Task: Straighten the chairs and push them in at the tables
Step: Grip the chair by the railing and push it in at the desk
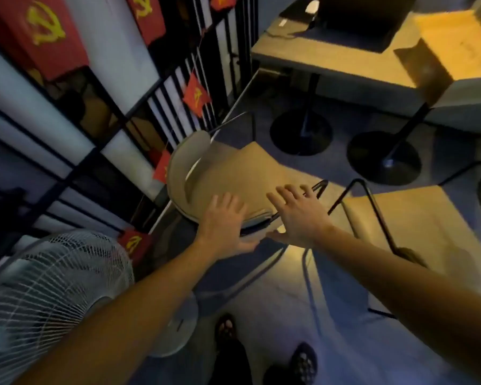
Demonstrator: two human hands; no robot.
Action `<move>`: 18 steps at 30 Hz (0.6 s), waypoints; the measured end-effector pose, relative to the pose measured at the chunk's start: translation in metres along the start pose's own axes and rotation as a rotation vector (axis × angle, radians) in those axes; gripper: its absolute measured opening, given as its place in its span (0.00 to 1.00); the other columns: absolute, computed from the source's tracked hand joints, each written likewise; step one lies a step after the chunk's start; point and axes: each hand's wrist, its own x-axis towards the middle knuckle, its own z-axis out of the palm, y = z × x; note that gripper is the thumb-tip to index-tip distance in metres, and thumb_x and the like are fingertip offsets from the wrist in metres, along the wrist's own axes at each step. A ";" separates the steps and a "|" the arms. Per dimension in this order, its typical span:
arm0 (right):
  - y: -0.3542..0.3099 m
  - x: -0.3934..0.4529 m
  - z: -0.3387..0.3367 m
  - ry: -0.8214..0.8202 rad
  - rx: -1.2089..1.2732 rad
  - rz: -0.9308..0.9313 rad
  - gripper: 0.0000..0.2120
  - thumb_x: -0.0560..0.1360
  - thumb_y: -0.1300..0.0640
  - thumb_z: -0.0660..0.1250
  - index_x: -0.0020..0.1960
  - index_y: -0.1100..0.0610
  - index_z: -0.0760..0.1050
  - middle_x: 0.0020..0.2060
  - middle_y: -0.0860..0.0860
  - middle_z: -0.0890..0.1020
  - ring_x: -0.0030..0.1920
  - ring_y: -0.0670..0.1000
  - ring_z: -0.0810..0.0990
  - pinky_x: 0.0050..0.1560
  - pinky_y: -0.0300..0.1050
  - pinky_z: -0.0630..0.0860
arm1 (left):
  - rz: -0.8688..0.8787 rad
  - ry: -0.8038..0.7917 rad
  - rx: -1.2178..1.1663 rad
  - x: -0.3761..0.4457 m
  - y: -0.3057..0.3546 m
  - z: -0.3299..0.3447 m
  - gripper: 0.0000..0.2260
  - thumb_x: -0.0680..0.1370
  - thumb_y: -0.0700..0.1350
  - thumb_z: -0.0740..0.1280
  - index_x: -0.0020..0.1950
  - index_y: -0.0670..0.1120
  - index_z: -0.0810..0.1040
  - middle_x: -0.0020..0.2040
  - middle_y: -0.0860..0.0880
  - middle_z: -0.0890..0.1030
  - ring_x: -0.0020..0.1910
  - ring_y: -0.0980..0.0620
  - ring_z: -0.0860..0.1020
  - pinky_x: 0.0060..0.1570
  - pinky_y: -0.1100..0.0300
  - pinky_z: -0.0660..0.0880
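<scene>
Both hands, the left hand (225,218) and the right hand (297,211), are spread open at the near edge of the tan chair (233,173), which stands just ahead of them, its seat pointing toward the table (331,55) well beyond.

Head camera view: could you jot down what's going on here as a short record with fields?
left hand: open, fingers spread on near edge of chair seat
right hand: open, over the same edge
chair: tan seat, pale curved back, not yet at a table
table: beyond the chair, on black pedestal
fan: white, at person's left
</scene>
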 end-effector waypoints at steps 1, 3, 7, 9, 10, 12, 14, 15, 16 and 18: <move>-0.007 0.011 0.011 -0.042 -0.010 -0.015 0.45 0.70 0.28 0.61 0.76 0.55 0.57 0.72 0.59 0.67 0.71 0.61 0.63 0.69 0.62 0.59 | -0.009 -0.061 0.000 0.002 -0.009 0.013 0.41 0.69 0.75 0.56 0.69 0.46 0.73 0.67 0.41 0.74 0.66 0.40 0.69 0.65 0.44 0.62; -0.018 0.034 0.037 -0.055 -0.017 -0.034 0.45 0.71 0.29 0.62 0.77 0.54 0.56 0.73 0.58 0.67 0.71 0.61 0.63 0.70 0.62 0.58 | -0.019 -0.082 0.017 0.006 -0.029 0.045 0.42 0.68 0.76 0.54 0.69 0.46 0.73 0.66 0.42 0.74 0.65 0.40 0.69 0.64 0.44 0.62; -0.041 0.076 0.091 -0.114 -0.021 -0.045 0.44 0.70 0.29 0.63 0.76 0.54 0.57 0.70 0.57 0.69 0.69 0.60 0.66 0.68 0.60 0.60 | 0.003 -0.105 0.073 0.019 -0.064 0.106 0.44 0.68 0.77 0.52 0.69 0.46 0.71 0.66 0.42 0.74 0.64 0.40 0.69 0.63 0.44 0.62; -0.052 0.095 0.113 -0.147 -0.018 -0.036 0.43 0.70 0.30 0.64 0.75 0.54 0.58 0.69 0.57 0.70 0.68 0.60 0.67 0.68 0.60 0.60 | 0.027 -0.125 0.097 0.028 -0.079 0.128 0.44 0.69 0.77 0.53 0.71 0.46 0.70 0.67 0.42 0.72 0.66 0.40 0.68 0.65 0.44 0.62; -0.058 0.104 0.123 -0.163 -0.015 -0.033 0.42 0.71 0.30 0.64 0.75 0.54 0.58 0.68 0.57 0.71 0.67 0.60 0.67 0.68 0.60 0.61 | 0.036 -0.137 0.103 0.031 -0.085 0.139 0.44 0.69 0.77 0.53 0.72 0.47 0.69 0.68 0.42 0.71 0.66 0.40 0.67 0.65 0.44 0.61; -0.069 0.120 0.141 -0.184 -0.019 -0.046 0.41 0.71 0.31 0.64 0.75 0.53 0.58 0.67 0.57 0.72 0.66 0.60 0.69 0.68 0.60 0.62 | 0.067 -0.151 0.109 0.038 -0.096 0.156 0.43 0.69 0.77 0.53 0.72 0.48 0.67 0.69 0.42 0.70 0.67 0.39 0.66 0.65 0.44 0.61; -0.076 0.133 0.155 -0.192 -0.033 -0.063 0.39 0.71 0.32 0.65 0.73 0.52 0.60 0.64 0.57 0.74 0.64 0.60 0.70 0.66 0.59 0.63 | 0.094 -0.170 0.114 0.044 -0.106 0.172 0.42 0.69 0.78 0.54 0.72 0.50 0.67 0.68 0.42 0.70 0.65 0.39 0.67 0.64 0.44 0.61; -0.078 0.140 0.160 -0.190 -0.034 -0.066 0.38 0.71 0.32 0.65 0.73 0.52 0.61 0.63 0.56 0.75 0.62 0.59 0.72 0.65 0.58 0.65 | 0.107 -0.180 0.117 0.047 -0.111 0.179 0.42 0.69 0.78 0.54 0.72 0.50 0.67 0.68 0.42 0.70 0.64 0.39 0.67 0.63 0.44 0.62; -0.080 0.145 0.164 -0.188 -0.030 -0.066 0.37 0.72 0.33 0.66 0.72 0.52 0.62 0.61 0.56 0.77 0.61 0.59 0.73 0.64 0.57 0.66 | 0.116 -0.194 0.115 0.049 -0.114 0.184 0.42 0.68 0.78 0.54 0.72 0.50 0.67 0.67 0.42 0.71 0.63 0.40 0.68 0.62 0.44 0.63; -0.082 0.153 0.170 -0.177 -0.031 -0.071 0.35 0.72 0.33 0.65 0.70 0.52 0.64 0.57 0.54 0.79 0.56 0.58 0.76 0.60 0.54 0.69 | 0.157 -0.191 0.123 0.053 -0.120 0.193 0.42 0.69 0.77 0.55 0.72 0.50 0.66 0.65 0.42 0.73 0.60 0.40 0.71 0.60 0.45 0.65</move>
